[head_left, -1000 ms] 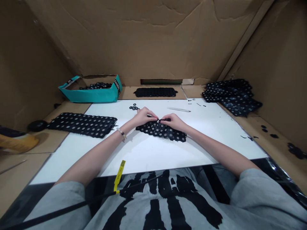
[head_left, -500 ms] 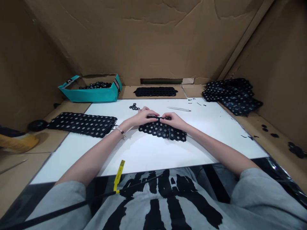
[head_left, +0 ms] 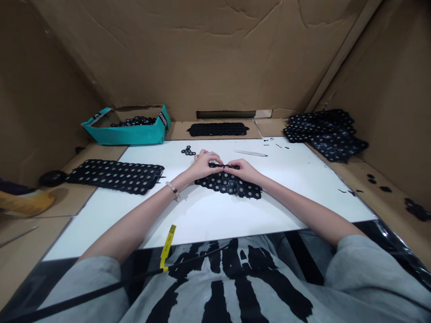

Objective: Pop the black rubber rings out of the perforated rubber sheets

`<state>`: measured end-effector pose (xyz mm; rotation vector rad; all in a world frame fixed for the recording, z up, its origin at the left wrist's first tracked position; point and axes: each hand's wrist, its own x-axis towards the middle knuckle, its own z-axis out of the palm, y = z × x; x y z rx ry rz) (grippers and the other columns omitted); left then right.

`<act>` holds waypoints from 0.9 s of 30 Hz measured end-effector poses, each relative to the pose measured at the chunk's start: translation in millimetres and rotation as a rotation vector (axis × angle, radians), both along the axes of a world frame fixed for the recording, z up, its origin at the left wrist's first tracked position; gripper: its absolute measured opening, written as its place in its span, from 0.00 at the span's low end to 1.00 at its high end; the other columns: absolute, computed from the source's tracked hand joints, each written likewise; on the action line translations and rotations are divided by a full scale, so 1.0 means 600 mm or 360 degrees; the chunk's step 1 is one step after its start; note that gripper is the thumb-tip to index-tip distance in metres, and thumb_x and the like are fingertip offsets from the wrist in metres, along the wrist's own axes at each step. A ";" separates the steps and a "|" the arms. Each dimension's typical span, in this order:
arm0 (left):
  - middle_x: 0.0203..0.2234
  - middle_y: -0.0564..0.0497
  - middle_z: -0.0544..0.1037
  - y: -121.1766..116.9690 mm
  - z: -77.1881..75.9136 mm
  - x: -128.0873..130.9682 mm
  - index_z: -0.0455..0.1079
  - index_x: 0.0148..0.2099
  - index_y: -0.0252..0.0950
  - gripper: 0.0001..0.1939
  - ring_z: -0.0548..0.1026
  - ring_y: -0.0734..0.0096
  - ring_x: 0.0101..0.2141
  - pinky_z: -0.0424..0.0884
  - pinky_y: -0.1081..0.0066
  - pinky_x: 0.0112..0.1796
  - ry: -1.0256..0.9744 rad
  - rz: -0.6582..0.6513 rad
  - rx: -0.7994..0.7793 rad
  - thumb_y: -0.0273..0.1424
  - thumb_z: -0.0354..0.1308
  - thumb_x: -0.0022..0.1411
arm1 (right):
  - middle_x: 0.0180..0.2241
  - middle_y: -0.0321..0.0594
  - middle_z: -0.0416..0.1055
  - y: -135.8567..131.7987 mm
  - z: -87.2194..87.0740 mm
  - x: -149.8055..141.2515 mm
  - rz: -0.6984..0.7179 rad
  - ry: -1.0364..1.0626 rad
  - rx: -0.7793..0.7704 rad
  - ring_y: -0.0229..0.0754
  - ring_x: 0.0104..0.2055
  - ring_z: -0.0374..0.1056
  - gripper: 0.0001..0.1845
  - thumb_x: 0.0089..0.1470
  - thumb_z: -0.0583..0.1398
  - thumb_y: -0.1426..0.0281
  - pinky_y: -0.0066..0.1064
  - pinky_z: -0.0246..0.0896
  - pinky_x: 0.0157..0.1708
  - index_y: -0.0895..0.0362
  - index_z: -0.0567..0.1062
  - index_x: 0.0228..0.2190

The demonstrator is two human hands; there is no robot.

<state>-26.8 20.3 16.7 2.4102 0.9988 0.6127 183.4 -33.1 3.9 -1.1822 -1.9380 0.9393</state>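
So the dotted sheet (head_left: 226, 183) is smack in the middle of the frame, on a smooth white board (head_left: 202, 220). It's black, thin and bendy-looking, covered in rows of pale round dots, with a scalloped edge and a bit of a ripple. Left hand (head_left: 204, 165) has thumb and fingertips pinched on its top edge, and the right hand (head_left: 243, 169) is pinching that same edge just beside it, the fingertips nearly meeting.

Just above the left hand there's a little cluster of black rings (head_left: 187, 151), and right of that a slim pale pointed stick (head_left: 251, 153). Left side of the frame: a flat, roughly rectangular dotted mat (head_left: 116, 176). Upper left: a shiny teal box (head_left: 129, 136) with more dotted black bits inside. Upper right: a floppy, rumpled dotted pile (head_left: 326, 134). Plain brown cardboard walls (head_left: 202, 58) behind, creased near the top.
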 end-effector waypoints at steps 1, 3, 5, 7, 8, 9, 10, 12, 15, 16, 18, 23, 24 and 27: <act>0.45 0.50 0.80 0.001 -0.002 0.003 0.79 0.38 0.42 0.14 0.65 0.53 0.51 0.54 0.54 0.54 0.0007 0.0024 -0.0011 0.46 0.62 0.57 | 0.22 0.33 0.63 0.001 -0.001 0.001 -0.0003 -0.0002 -0.0004 0.37 0.29 0.57 0.22 0.54 0.58 0.52 0.29 0.51 0.32 0.59 0.73 0.24; 0.44 0.51 0.80 0.010 -0.004 0.005 0.80 0.35 0.42 0.12 0.68 0.54 0.49 0.55 0.55 0.54 -0.0007 0.0046 -0.0057 0.43 0.61 0.58 | 0.22 0.34 0.64 0.002 -0.004 0.002 -0.0031 -0.0004 -0.0020 0.37 0.29 0.57 0.22 0.53 0.58 0.52 0.30 0.52 0.32 0.59 0.73 0.24; 0.41 0.50 0.81 0.026 -0.003 -0.003 0.80 0.33 0.41 0.11 0.71 0.57 0.46 0.58 0.57 0.52 -0.0091 0.0089 -0.0091 0.40 0.59 0.58 | 0.23 0.34 0.65 0.002 -0.005 0.003 -0.0080 -0.0002 -0.0037 0.37 0.29 0.58 0.22 0.52 0.58 0.51 0.30 0.53 0.33 0.59 0.73 0.24; 0.40 0.49 0.81 0.048 0.002 -0.025 0.80 0.33 0.40 0.12 0.72 0.57 0.44 0.61 0.59 0.50 -0.0216 0.0287 -0.0046 0.38 0.57 0.60 | 0.22 0.34 0.66 0.001 -0.005 0.005 -0.0101 -0.0021 -0.0056 0.38 0.29 0.58 0.22 0.52 0.59 0.52 0.30 0.53 0.33 0.59 0.72 0.23; 0.41 0.47 0.80 0.059 0.005 -0.041 0.80 0.34 0.40 0.13 0.72 0.55 0.45 0.61 0.58 0.49 -0.0276 0.0476 0.0017 0.37 0.55 0.61 | 0.22 0.34 0.65 0.000 -0.005 0.005 -0.0101 -0.0035 -0.0063 0.38 0.28 0.59 0.22 0.52 0.59 0.52 0.30 0.53 0.33 0.58 0.71 0.22; 0.42 0.47 0.80 0.070 0.007 -0.058 0.80 0.36 0.40 0.13 0.70 0.52 0.47 0.60 0.55 0.49 -0.0284 0.0703 0.0114 0.38 0.54 0.62 | 0.22 0.34 0.65 0.000 -0.004 0.005 -0.0099 -0.0049 -0.0067 0.38 0.28 0.59 0.22 0.52 0.59 0.52 0.31 0.53 0.33 0.58 0.71 0.22; 0.45 0.46 0.79 0.080 0.007 -0.076 0.80 0.39 0.41 0.14 0.67 0.48 0.50 0.57 0.52 0.50 -0.0258 0.0885 0.0215 0.39 0.55 0.62 | 0.22 0.34 0.65 -0.001 -0.004 0.005 -0.0096 -0.0059 -0.0068 0.38 0.29 0.59 0.22 0.52 0.59 0.52 0.31 0.53 0.33 0.58 0.70 0.21; 0.44 0.44 0.79 0.097 0.004 -0.105 0.80 0.42 0.41 0.14 0.62 0.41 0.52 0.54 0.47 0.50 -0.0151 0.1052 0.0264 0.39 0.56 0.61 | 0.22 0.34 0.65 -0.002 -0.004 0.004 -0.0101 -0.0060 -0.0064 0.38 0.29 0.59 0.22 0.52 0.59 0.52 0.31 0.54 0.34 0.58 0.71 0.22; 0.39 0.41 0.79 0.107 -0.007 -0.123 0.80 0.42 0.40 0.14 0.60 0.38 0.52 0.50 0.44 0.50 -0.0015 0.1041 0.0234 0.38 0.56 0.60 | 0.23 0.34 0.66 -0.002 -0.005 0.003 -0.0108 -0.0042 -0.0076 0.39 0.30 0.60 0.21 0.52 0.59 0.52 0.31 0.54 0.34 0.58 0.72 0.23; 0.39 0.41 0.79 0.106 -0.008 -0.121 0.80 0.43 0.40 0.14 0.60 0.38 0.52 0.50 0.44 0.50 0.0006 0.1021 0.0246 0.38 0.57 0.60 | 0.23 0.34 0.66 -0.002 -0.005 0.003 -0.0108 -0.0036 -0.0082 0.39 0.30 0.60 0.21 0.52 0.59 0.53 0.31 0.54 0.35 0.58 0.72 0.23; 0.40 0.42 0.80 0.097 -0.007 -0.110 0.79 0.44 0.40 0.15 0.61 0.40 0.52 0.51 0.45 0.50 0.0021 0.0954 0.0295 0.39 0.56 0.60 | 0.24 0.35 0.67 -0.002 -0.004 0.004 -0.0101 -0.0025 -0.0098 0.39 0.31 0.61 0.20 0.52 0.59 0.53 0.31 0.55 0.35 0.58 0.73 0.24; 0.45 0.46 0.79 0.051 0.010 -0.060 0.77 0.50 0.42 0.20 0.67 0.51 0.50 0.59 0.55 0.52 0.0085 0.0187 0.0079 0.46 0.54 0.62 | 0.29 0.37 0.72 -0.001 0.000 0.006 -0.0013 0.0010 -0.0077 0.41 0.35 0.64 0.19 0.54 0.58 0.55 0.31 0.57 0.39 0.58 0.75 0.28; 0.45 0.47 0.79 0.042 0.011 -0.050 0.77 0.49 0.42 0.21 0.68 0.53 0.49 0.61 0.58 0.52 0.0103 0.0026 -0.0001 0.47 0.55 0.61 | 0.29 0.37 0.72 -0.001 0.001 0.007 0.0002 0.0016 -0.0057 0.41 0.35 0.64 0.19 0.54 0.58 0.55 0.31 0.57 0.39 0.58 0.75 0.28; 0.41 0.48 0.79 0.023 0.006 -0.027 0.77 0.44 0.40 0.21 0.73 0.57 0.44 0.66 0.63 0.47 0.0066 -0.0178 -0.0149 0.49 0.61 0.56 | 0.28 0.37 0.71 -0.001 0.002 0.006 0.0006 0.0006 -0.0020 0.40 0.34 0.63 0.19 0.55 0.57 0.54 0.31 0.56 0.38 0.58 0.75 0.28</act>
